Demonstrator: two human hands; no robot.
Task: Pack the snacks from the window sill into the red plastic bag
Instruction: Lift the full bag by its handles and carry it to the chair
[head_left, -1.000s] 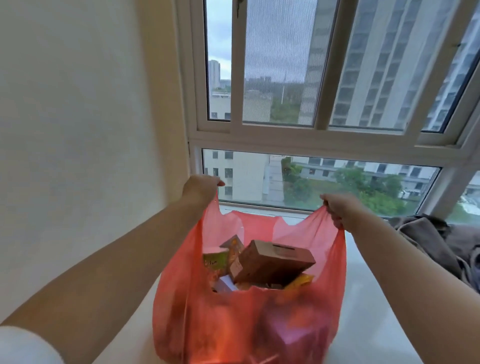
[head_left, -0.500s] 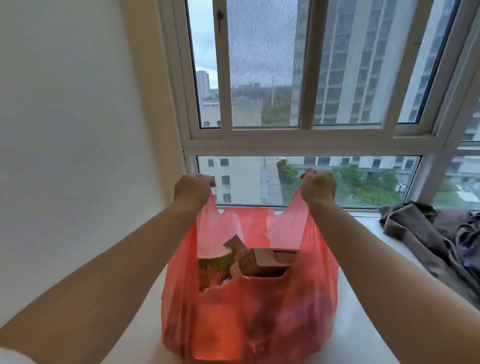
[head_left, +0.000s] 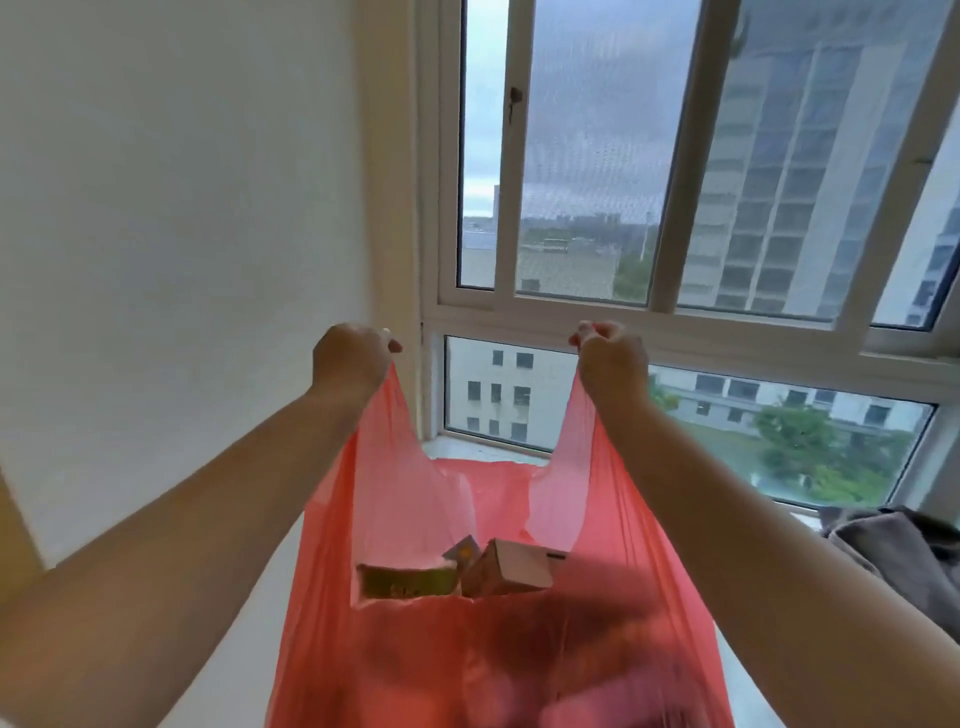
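Note:
The red plastic bag (head_left: 498, 654) hangs stretched between my two hands over the white window sill (head_left: 748, 691). My left hand (head_left: 350, 358) is closed on the bag's left handle, my right hand (head_left: 613, 361) on its right handle, both raised in front of the window. Inside the open mouth I see a brown cardboard box (head_left: 511, 574), a green snack packet (head_left: 408, 582) and a small carton corner (head_left: 462, 551). Darker shapes of more snacks show through the bag's lower part, blurred.
A white wall (head_left: 182, 234) stands close on the left. The window frame (head_left: 675, 322) runs right behind the bag. A grey crumpled cloth (head_left: 898, 551) lies on the sill at the right edge.
Both hands have risen and pulled the handles up, so the bag is drawn taller and its mouth narrower. My right hand moved left, closer to the left one. My view tilted upward.

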